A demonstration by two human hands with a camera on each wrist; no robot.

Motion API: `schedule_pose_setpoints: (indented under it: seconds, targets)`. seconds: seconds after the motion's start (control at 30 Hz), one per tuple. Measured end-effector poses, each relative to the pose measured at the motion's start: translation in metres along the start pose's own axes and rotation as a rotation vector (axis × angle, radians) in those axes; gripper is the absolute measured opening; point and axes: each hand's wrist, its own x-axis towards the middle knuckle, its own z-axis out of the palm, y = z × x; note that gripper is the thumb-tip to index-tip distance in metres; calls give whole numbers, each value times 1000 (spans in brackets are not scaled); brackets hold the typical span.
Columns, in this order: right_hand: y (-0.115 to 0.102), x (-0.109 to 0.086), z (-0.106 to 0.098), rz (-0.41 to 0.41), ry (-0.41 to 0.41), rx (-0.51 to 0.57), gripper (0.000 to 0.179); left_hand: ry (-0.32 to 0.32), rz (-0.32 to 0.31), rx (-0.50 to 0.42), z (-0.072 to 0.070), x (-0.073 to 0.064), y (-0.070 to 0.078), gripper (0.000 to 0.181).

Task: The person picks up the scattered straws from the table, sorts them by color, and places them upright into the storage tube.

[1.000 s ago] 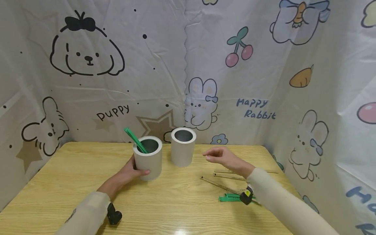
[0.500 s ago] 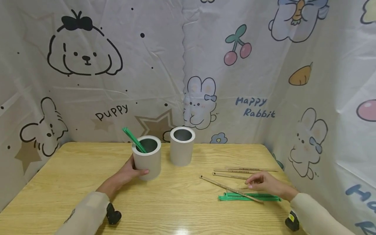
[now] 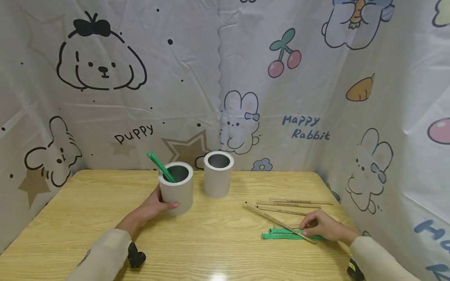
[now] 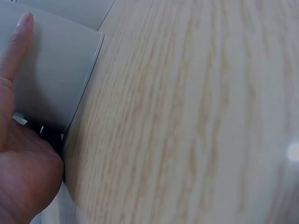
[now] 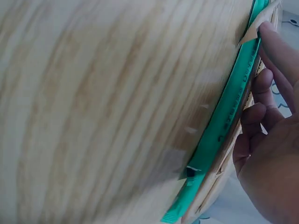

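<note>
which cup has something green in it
The nearer cup, held by the left hand: at least one green stick leans out; the farther cup shows none.

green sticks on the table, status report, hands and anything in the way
Left hand gripping nearer cup, green stick leaning inside. Right hand at loose green sticks, grip unclear. Brown stick lying across them.

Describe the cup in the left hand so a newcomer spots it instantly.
In the head view, look toward the far half of the wooden table. There, the person's left hand grips a pale round cup. Unlike the other cup, behind it to the right, this one has a green stick leaning out of its mouth.
</note>
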Motion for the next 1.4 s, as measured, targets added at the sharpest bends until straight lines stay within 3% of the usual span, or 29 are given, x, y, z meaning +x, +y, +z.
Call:
schedule_pose_setpoints:
  seconds: [0.27, 0.4, 0.8, 0.93, 1.1, 1.3, 1.4]
  targets:
    - [-5, 9, -2, -1, -9, -43, 13, 7, -11, 14, -4, 0, 0, 110]
    - [-13, 13, -7, 50, 5, -30, 12, 2, -14, 10, -4, 0, 0, 109]
    - [-63, 44, -26, 151, 71, -2, 22, -2, -23, -2, -4, -1, -2, 113]
    - [-95, 78, -21, 174, 131, 36, 20, 1, -20, -10, -4, -1, -4, 112]
    - [-149, 140, -1, 76, 195, 225, 8, 0, -8, -15, -2, -2, -5, 112]
    - [-207, 211, 37, -85, 250, 598, 30, -6, 20, -21, 0, -1, -4, 111]
    - [-231, 240, 56, -128, 279, 800, 38, 0, 25, -26, -1, -1, -4, 111]
